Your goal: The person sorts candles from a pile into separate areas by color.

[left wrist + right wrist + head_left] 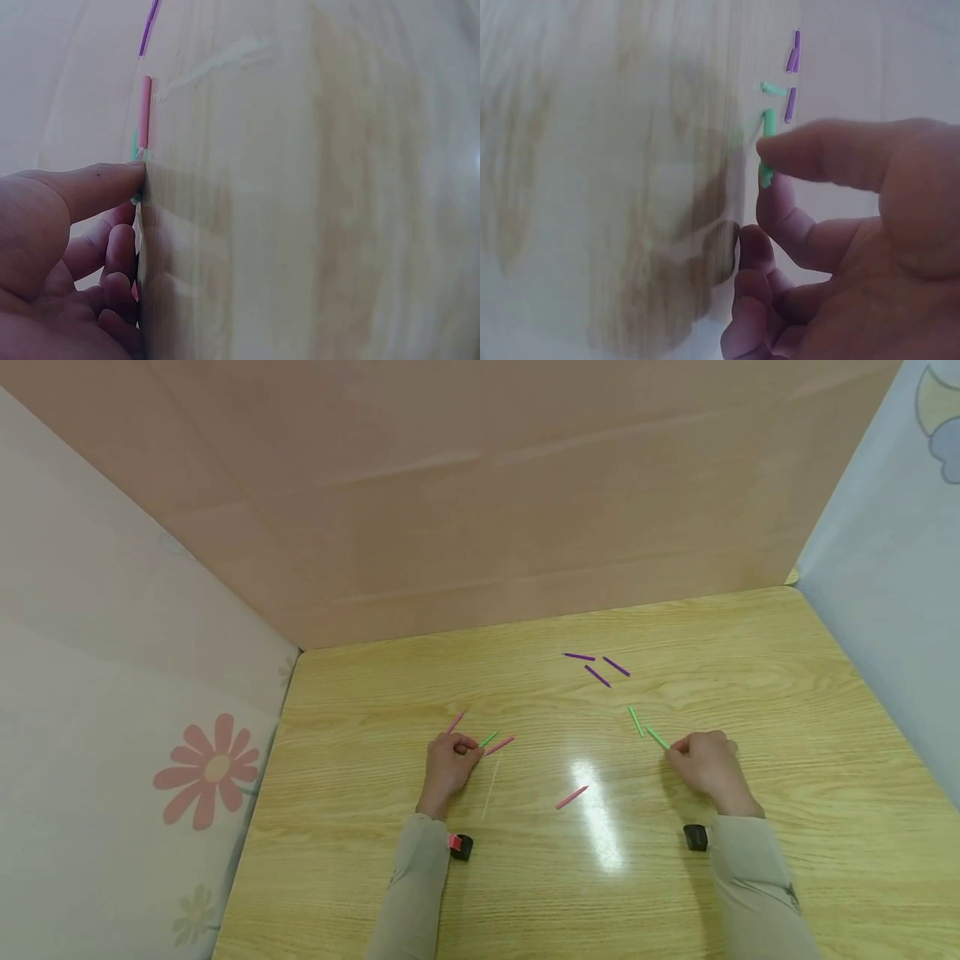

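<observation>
My right hand (708,764) pinches a green stick (657,737) between thumb and forefinger, low over the wooden table; the right wrist view shows the same green stick (769,124) upright in the frame. Another green stick (636,722) lies just left of it. At the left, my left hand (450,767) has thumb and forefinger closed on the near end of a green stick (489,739). A pink stick (500,746) lies right beside those fingertips, and another pink stick (456,721) lies beyond the knuckles. In the left wrist view the thumb mostly hides the green stick (136,142).
Three purple sticks, one of them nearest the middle (597,676), lie farther back on the table (337,710). A pink stick (572,797) lies between the hands, near a light glare. A backdrop (480,527) rises behind the table, with side panels left and right.
</observation>
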{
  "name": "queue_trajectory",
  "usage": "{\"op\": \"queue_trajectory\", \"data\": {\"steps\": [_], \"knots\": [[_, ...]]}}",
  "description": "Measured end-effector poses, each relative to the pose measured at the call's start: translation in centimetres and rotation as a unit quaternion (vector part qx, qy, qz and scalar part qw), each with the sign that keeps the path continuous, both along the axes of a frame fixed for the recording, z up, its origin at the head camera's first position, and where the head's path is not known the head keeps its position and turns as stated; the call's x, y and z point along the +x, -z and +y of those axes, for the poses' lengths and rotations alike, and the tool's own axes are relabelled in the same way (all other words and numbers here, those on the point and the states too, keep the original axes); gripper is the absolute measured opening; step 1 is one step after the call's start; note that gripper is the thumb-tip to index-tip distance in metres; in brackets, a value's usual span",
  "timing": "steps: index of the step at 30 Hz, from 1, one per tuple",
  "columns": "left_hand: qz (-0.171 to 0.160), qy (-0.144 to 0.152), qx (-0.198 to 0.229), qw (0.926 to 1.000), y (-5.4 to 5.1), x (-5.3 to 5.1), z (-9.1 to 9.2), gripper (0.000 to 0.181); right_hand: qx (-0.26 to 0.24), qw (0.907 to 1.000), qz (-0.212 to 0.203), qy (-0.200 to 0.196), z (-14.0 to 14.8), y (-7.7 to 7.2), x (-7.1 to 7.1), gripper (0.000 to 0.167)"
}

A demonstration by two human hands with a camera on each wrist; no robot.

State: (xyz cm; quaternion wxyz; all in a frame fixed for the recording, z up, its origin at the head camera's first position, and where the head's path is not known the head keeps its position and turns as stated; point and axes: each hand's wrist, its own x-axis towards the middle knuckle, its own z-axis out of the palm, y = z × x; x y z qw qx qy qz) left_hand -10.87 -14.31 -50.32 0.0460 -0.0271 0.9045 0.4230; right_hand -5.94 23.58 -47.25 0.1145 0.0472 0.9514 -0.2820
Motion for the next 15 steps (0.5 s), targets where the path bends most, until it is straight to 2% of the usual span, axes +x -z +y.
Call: {"op": "queue_trajectory", "data": {"steps": [8, 15], "knots": [[-0.005, -0.002, -0.004, 1.0000, 0.13, 0.00, -0.02, 0.011, 0.000, 0.9997, -0.024, -0.008, 0.14, -0.38, 0.33, 0.033], [-0.008, -0.001, -0.007, 0.9999, 0.23, -0.03, -0.03, 0.012, -0.006, 0.9992, -0.039, 0.001, 0.18, -0.36, 0.36, 0.032]]}}
